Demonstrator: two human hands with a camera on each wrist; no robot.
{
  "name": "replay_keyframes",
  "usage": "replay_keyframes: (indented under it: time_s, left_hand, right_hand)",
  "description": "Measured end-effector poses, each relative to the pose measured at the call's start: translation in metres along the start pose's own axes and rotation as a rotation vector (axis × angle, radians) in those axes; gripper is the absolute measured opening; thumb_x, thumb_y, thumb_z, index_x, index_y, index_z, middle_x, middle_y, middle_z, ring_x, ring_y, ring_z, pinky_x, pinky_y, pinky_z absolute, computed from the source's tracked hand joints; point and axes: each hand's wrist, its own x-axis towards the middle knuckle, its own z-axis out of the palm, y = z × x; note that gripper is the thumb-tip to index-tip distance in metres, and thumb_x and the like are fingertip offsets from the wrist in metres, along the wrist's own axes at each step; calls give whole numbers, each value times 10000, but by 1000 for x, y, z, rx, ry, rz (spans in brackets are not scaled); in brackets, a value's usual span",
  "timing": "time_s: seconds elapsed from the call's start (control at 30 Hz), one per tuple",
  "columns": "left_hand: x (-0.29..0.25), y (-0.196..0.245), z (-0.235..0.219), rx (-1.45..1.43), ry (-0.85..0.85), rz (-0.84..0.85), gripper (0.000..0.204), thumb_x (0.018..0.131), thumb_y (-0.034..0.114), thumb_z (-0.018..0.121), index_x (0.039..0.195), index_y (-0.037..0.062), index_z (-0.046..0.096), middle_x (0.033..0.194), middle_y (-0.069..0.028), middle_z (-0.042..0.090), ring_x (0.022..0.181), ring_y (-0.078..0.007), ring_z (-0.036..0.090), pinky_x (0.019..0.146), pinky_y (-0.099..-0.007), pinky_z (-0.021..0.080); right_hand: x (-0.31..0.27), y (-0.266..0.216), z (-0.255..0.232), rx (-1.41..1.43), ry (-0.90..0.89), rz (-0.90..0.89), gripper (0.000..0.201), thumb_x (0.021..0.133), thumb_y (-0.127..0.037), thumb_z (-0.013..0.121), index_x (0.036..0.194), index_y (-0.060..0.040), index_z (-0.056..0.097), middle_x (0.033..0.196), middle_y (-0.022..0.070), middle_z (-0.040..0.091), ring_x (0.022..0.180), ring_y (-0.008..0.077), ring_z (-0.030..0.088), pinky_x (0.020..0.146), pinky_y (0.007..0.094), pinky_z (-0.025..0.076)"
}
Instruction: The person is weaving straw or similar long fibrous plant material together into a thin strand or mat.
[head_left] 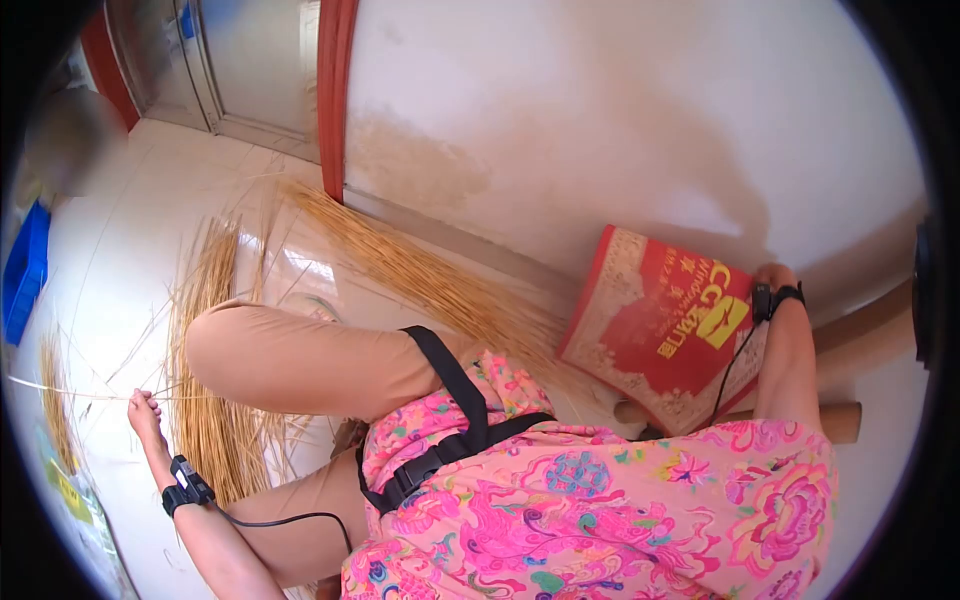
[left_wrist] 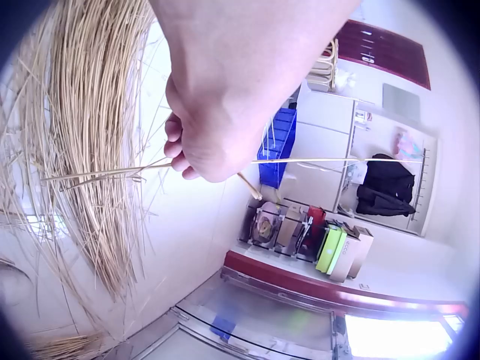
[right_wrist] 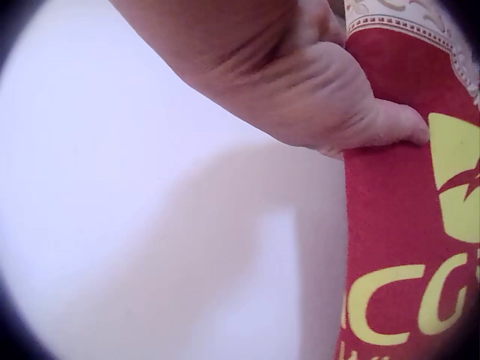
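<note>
My left hand (head_left: pixel 146 412) is stretched out low at the left, its fingers curled round a few thin straw stalks (left_wrist: pixel 300 160) that stick out on both sides of the fist. Beside it a thick bundle of golden straw (head_left: pixel 208 350) lies on the floor. At the right, my right hand (head_left: pixel 775 278) grips the edge of a red mat (head_left: pixel 640 300) with yellow lettering and a pale patterned border. The thumb (right_wrist: pixel 397 124) presses flat on the mat's printed face, while the other fingers are mostly hidden behind it. The mat stands tilted near the wall.
A second straw bundle (head_left: pixel 400 255) lies along the foot of the white wall (head_left: pixel 600 120). Glass doors (head_left: pixel 260 80) with a red frame stand beyond. A blue crate (head_left: pixel 25 275) is at the far left. A wooden pole (head_left: pixel 835 422) shows beneath the mat.
</note>
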Motion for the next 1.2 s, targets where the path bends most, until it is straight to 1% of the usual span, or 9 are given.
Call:
replay_keyframes:
  time_s: [0.27, 0.4, 0.47, 0.53, 0.6, 0.7, 0.83, 0.97, 1.2]
  left_hand:
    - [-7, -17, -6, 17, -28, 9, 299, 911, 263, 445, 734, 50, 558, 539, 11, 459, 448, -70, 417, 406, -222, 348]
    - [-50, 38, -28, 45, -14, 119, 273, 902, 237, 462, 755, 44, 588, 559, 3, 491, 469, -79, 429, 432, -238, 354]
    - [-68, 72, -34, 14, -56, 159, 303, 906, 249, 460, 756, 38, 618, 601, -21, 551, 550, -102, 493, 521, -267, 414]
    - [-80, 86, 4, 134, -106, 291, 340, 910, 275, 477, 728, 31, 630, 618, -49, 570, 579, -123, 519, 566, -284, 438]
    - [-86, 90, 6, 171, -170, 302, 377, 913, 314, 488, 718, 30, 642, 634, -68, 582, 611, -136, 538, 607, -290, 452]
    - [-101, 101, 4, 110, -250, 329, 406, 919, 360, 479, 732, 38, 643, 639, -66, 590, 623, -138, 543, 618, -292, 450]
    - [-141, 138, -2, -12, -287, 344, 405, 928, 352, 479, 696, 50, 616, 628, -28, 572, 612, -106, 516, 590, -264, 427]
    - [-159, 146, -10, 90, -335, 333, 416, 932, 351, 480, 689, 41, 612, 619, -31, 580, 593, -112, 519, 574, -271, 429]
    - [-187, 129, 11, 413, -319, 192, 379, 922, 329, 493, 773, 11, 636, 655, -80, 613, 600, -153, 552, 590, -328, 458]
  right_hand:
    - [116, 72, 146, -674, 14, 146, 362, 866, -343, 502, 1161, -161, 605, 1240, 67, 559, 1139, 241, 530, 878, 458, 455]
    - [124, -53, 9, -770, 258, -541, 184, 843, -261, 538, 962, -149, 624, 977, 39, 604, 961, 187, 564, 766, 442, 473]
    - [73, -118, -45, -793, 318, -912, 108, 818, -206, 566, 806, -135, 647, 781, 28, 644, 824, 159, 597, 682, 428, 489]
    - [-53, -256, -87, 680, 45, -996, 243, 824, -235, 596, 681, -42, 563, 617, 49, 575, 544, 128, 553, 492, 271, 442]
    - [-159, -359, -151, 661, 402, -1326, 220, 891, -178, 527, 757, -11, 579, 636, 43, 577, 544, 103, 522, 496, 241, 408]
    - [-347, -457, -202, 992, 43, -1764, 198, 901, -137, 516, 1021, -7, 607, 738, 0, 573, 601, 57, 490, 529, 203, 390]
    - [-500, -554, -201, 802, -693, -1972, 341, 925, -172, 513, 1225, -13, 481, 901, 55, 596, 636, 72, 528, 514, 180, 421]
    - [-570, -673, -145, 730, -802, -1949, 446, 907, -193, 559, 1279, 9, 420, 1047, 114, 586, 755, 129, 597, 535, 200, 442]
    - [-592, -751, -115, 616, -725, -2084, 207, 933, -170, 508, 924, 12, 605, 757, 29, 634, 560, 57, 559, 464, 181, 412]
